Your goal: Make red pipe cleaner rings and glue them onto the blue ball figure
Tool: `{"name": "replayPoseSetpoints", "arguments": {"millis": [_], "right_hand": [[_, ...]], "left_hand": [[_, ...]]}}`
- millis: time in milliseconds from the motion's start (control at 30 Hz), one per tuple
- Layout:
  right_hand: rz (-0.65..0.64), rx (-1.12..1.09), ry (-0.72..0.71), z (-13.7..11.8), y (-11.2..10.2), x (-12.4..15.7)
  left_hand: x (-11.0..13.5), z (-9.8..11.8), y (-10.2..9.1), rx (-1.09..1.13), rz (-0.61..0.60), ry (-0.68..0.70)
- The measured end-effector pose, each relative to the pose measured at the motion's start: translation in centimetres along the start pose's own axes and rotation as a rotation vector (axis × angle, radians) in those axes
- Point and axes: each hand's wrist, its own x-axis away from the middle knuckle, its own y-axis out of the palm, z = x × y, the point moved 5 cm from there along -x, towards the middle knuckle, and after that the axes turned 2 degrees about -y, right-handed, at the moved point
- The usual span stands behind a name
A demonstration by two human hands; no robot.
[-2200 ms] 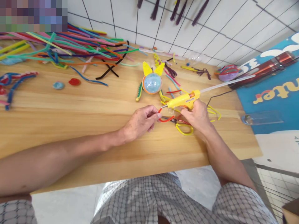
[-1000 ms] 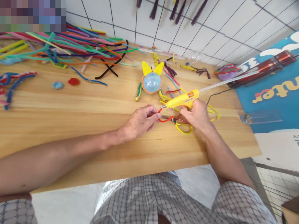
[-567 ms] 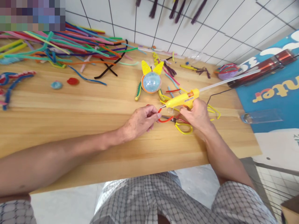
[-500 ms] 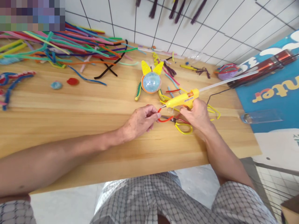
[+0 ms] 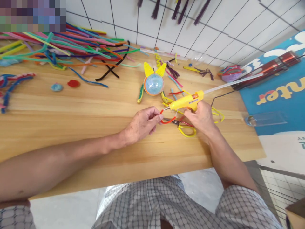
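Left hand (image 5: 145, 124): thumb and fingers pinched shut on a red pipe cleaner (image 5: 169, 121), bent into a curve at the fingertips, over the table (image 5: 107, 168) near its middle. Good practice, probably: pinch low, leave the upper end sticking out, keep fingertips clear of the hot nozzle (image 5: 166, 108). Nozzle sits right at that upper end; can't tell if touching. A small dab is likely enough; too much would mat the fuzz. Steady wrist helps, since the strip looks springy.

Right hand (image 5: 202, 117): wrapped round the grip of the yellow glue gun (image 5: 184, 101); trigger squeeze can't be told. Best held steady, nozzle angled down-left as now.

Materials, left to right: heap of pipe cleaners (image 5: 78, 49), thin, mixed colours, fuzzy-looking. Blue coil (image 5: 56, 86) and red coil (image 5: 73, 83), small, roundish, flat-looking. Ball figure (image 5: 154, 84): shiny, clear-looking dome over pale blue, orange rim, ribbed pointed yellow ears. Scissors (image 5: 187, 131): dark metal blades, looped handles, one yellow, one red; lying under the strip's free end in view. Glue stick (image 5: 228, 84): long, straight, translucent, out of the gun's back.
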Motion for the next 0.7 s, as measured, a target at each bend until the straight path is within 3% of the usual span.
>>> {"name": "replayPoseSetpoints", "arguments": {"millis": [433, 700], "right_hand": [[0.036, 0.042, 0.029, 2.6, -2.9, -0.5], [0.026, 0.126, 0.009, 2.5, -2.6, -0.7]], "left_hand": [[-0.2, -0.4, -0.4, 0.171, 0.095, 0.031], [-0.2, -0.6, -0.4, 0.169, 0.071, 0.036]]}}
